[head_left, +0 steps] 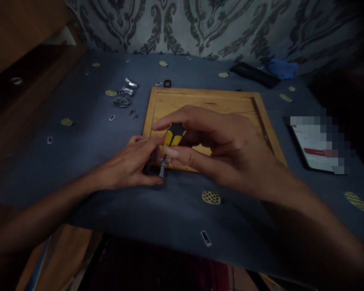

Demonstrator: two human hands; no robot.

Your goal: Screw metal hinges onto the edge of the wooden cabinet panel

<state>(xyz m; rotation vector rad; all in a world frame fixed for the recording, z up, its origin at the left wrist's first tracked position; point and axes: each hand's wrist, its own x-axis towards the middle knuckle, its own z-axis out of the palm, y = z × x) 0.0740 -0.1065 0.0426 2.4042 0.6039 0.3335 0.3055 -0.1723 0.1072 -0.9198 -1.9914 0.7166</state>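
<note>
My right hand (pixel 221 145) has its fingers and thumb closed around the stubby yellow-and-black handle of a screwdriver (pixel 176 132). The screwdriver stands steeply, tip down, over a metal hinge (pixel 162 169) at the near edge of a framed wooden panel (pixel 204 92). Pinched between the thumb and fingers of my left hand (pixel 136 161), the hinge is held against that edge. My fingers partly cover the hinge, and I cannot make out a screw under the tip.
Several loose metal hinges (pixel 127 92) lie at the back left, with small screws (pixel 132 113) in front of them. To the right of the panel rests a phone (pixel 318 151). A black case (pixel 255 74) and a blue cloth (pixel 282 68) are at the back of the patterned tablecloth (pixel 115 214).
</note>
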